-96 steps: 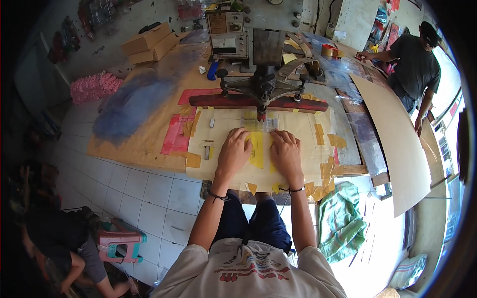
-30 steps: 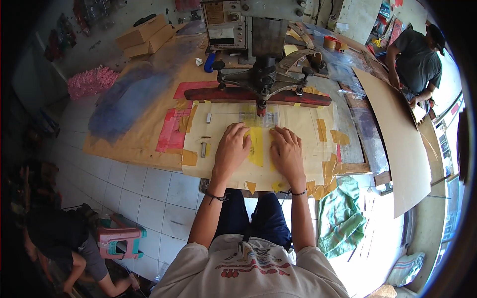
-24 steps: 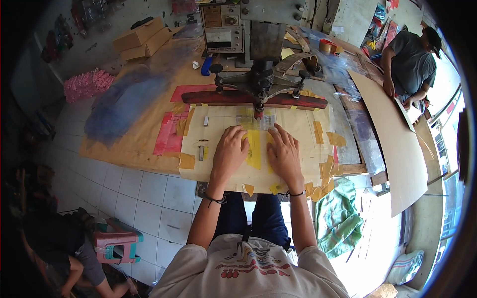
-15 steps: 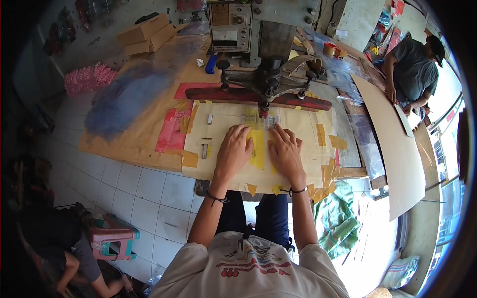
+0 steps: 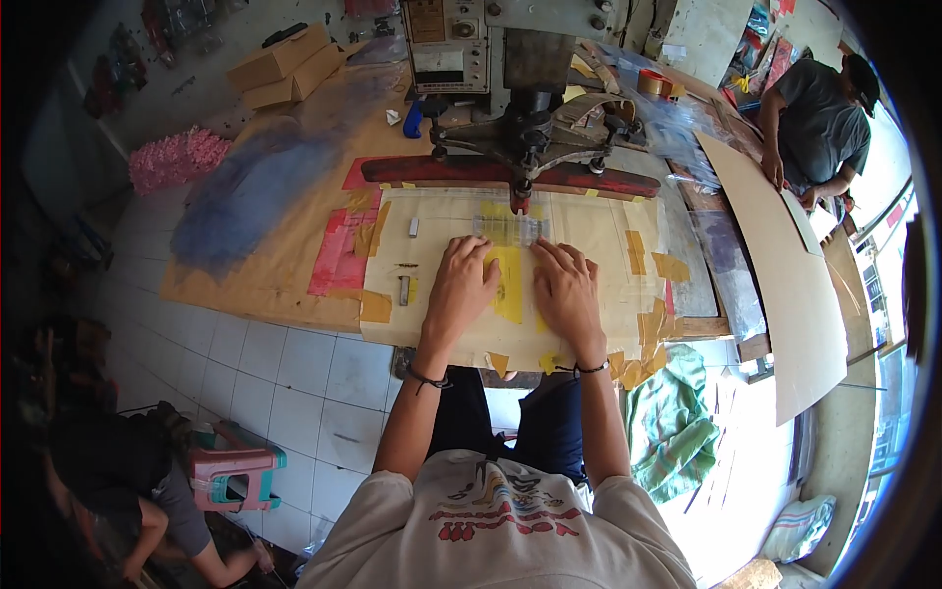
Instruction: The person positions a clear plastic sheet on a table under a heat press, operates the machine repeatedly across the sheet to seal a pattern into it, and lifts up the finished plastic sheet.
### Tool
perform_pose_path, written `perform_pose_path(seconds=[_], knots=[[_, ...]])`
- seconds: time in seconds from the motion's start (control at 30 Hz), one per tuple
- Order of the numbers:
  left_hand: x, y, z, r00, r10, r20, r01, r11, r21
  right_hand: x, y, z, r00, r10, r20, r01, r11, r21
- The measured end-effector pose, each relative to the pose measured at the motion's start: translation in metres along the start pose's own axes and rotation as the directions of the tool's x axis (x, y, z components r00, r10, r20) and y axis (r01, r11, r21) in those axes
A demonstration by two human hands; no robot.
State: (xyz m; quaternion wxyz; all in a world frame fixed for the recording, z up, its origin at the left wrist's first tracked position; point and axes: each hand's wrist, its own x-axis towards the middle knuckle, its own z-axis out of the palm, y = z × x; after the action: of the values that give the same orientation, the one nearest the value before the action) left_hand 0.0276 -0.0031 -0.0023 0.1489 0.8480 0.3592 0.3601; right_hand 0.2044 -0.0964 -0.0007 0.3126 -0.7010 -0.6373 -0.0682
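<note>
A small clear plastic piece lies across the yellow strip on the tan, taped board. My left hand rests palm down, its fingertips at the near left edge of the plastic. On the other side, my right hand lies with fingers stretched toward the plastic's right end. Neither hand is wrapped round anything. Just beyond the fingertips is the press head with its long red bar; a narrow tip points down over the plastic.
Two small metal blocks, one of them a bar, sit left of my hand. Bluish plastic sheeting covers the table's left part. A large tan sheet juts out at right, where another person works. Someone else bends low at left beside a stool.
The view has shifted slightly. The press tip appears a little higher above the plastic. My legs have spread apart below the table, while my hands stay almost in place by the plastic.
</note>
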Motion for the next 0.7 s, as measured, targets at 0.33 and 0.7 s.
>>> perform_pose_path(seconds=[0.33,0.7], knots=[[-0.0005,0.0014,-0.0005,0.999,0.015,-0.036,-0.015,1.000,-0.006,-0.0004,0.0008,-0.0043,1.000,0.001,-0.026,0.000,0.998,0.070],[-0.0011,0.0060,-0.0005,0.999,-0.009,-0.036,0.009,1.000,0.005,-0.0019,-0.0001,-0.0055,1.000,0.002,-0.026,0.000,0.997,0.083]])
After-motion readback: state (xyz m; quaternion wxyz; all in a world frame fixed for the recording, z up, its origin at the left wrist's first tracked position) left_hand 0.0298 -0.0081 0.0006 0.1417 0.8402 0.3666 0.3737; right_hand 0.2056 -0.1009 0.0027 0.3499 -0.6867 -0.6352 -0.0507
